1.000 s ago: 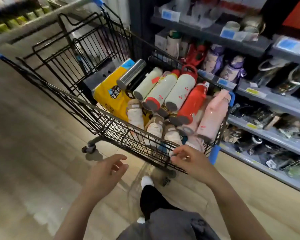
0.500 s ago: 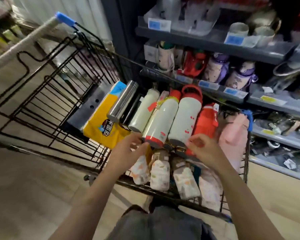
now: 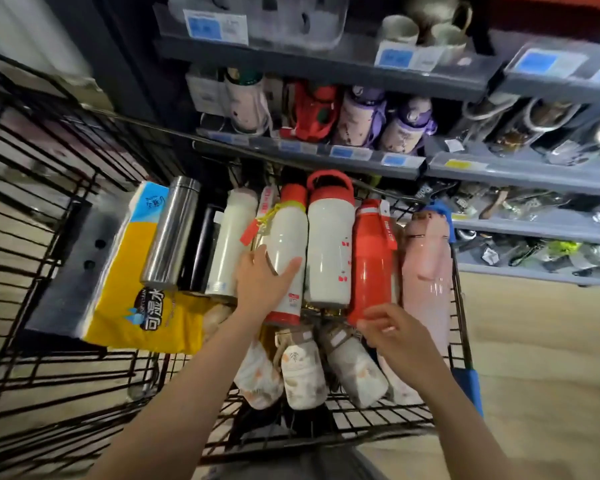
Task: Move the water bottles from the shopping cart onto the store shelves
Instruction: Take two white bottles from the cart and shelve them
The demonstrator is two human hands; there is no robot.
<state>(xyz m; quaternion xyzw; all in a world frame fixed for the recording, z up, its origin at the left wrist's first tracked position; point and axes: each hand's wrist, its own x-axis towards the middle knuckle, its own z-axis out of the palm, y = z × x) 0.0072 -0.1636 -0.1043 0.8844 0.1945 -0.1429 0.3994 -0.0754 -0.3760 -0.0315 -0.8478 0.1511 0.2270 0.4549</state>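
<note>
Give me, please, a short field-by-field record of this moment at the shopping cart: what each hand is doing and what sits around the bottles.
left hand: left hand grips the white bottle with red cap
right hand: right hand hovers at the base of the red bottle, holding nothing
cart: shopping cart holds the bottles lying down
beside bottles: yellow tissue pack at left
shelves: store shelves behind, already stocked

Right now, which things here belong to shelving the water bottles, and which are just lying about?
For the job:
left hand on the white bottle with red cap
right hand near the red bottle
pink bottle
steel bottle
cart
shelf

Lying about:
yellow tissue pack
mugs
</note>
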